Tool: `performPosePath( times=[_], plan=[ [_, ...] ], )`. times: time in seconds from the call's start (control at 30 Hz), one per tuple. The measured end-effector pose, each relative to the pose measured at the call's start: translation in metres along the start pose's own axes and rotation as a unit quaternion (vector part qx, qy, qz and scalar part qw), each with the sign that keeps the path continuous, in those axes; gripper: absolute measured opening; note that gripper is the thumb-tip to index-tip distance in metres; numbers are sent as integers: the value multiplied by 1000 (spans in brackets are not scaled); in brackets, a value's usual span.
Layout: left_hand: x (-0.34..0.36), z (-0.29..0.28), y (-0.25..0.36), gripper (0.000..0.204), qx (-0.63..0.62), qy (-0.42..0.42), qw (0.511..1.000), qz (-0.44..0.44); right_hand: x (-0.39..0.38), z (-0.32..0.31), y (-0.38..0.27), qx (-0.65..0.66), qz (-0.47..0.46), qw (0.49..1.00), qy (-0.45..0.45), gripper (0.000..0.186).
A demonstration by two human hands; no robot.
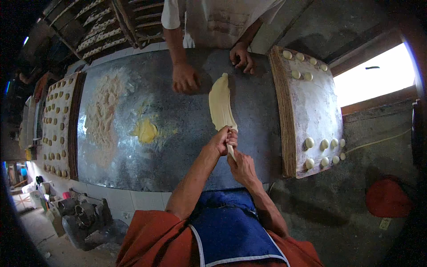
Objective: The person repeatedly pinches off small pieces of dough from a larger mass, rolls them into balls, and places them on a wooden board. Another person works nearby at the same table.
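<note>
A long, pale strip of dough (220, 104) stretches over the dark worktable (187, 167), its far end narrowing to a blunt tip. Around its near end my left hand (224, 139) is closed, the fingers wrapped over the dough. Just nearer to me and slightly right, my right hand (242, 167) grips the thin tail of the same dough, which shows between the two hands. My right fingertips are partly hidden from above. Both hands nearly touch each other.
Across the table a person stands, one hand (185, 79) near the dough, the other (242, 58) beyond its tip. Scattered flour (104, 107) and a yellow fatty smear (146, 131) lie left. Stacked boards (309, 111) holding dough balls stand right; another board (57, 120) with small pieces stands left.
</note>
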State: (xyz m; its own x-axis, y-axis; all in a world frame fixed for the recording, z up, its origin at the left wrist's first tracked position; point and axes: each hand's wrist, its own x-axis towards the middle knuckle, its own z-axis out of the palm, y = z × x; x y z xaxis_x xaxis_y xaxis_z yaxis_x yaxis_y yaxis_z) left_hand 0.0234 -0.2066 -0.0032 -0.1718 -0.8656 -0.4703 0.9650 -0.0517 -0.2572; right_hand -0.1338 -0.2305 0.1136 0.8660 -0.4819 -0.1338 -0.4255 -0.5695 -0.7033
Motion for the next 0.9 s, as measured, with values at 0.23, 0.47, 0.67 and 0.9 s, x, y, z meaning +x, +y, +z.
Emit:
performPosePath(
  times=[0.23, 0.47, 0.67, 0.9],
  plan=[
    [-48, 24, -29, 24, 208, 114, 958, 164, 42, -50, -22, 343, -109, 909, -211, 33],
    [-68, -45, -42, 33, 839, 295, 415, 191, 142, 73, -11, 214, -130, 923, -293, 29],
    [-142, 97, -138, 29, 836, 25, 428, 342, 116, 84, -11, 180, -168, 948, -199, 26],
    [-164, -22, -106, 16, 786, 213, 300, 497, -17, 2, 103, 38, -173, 983, -40, 38]
  ],
)
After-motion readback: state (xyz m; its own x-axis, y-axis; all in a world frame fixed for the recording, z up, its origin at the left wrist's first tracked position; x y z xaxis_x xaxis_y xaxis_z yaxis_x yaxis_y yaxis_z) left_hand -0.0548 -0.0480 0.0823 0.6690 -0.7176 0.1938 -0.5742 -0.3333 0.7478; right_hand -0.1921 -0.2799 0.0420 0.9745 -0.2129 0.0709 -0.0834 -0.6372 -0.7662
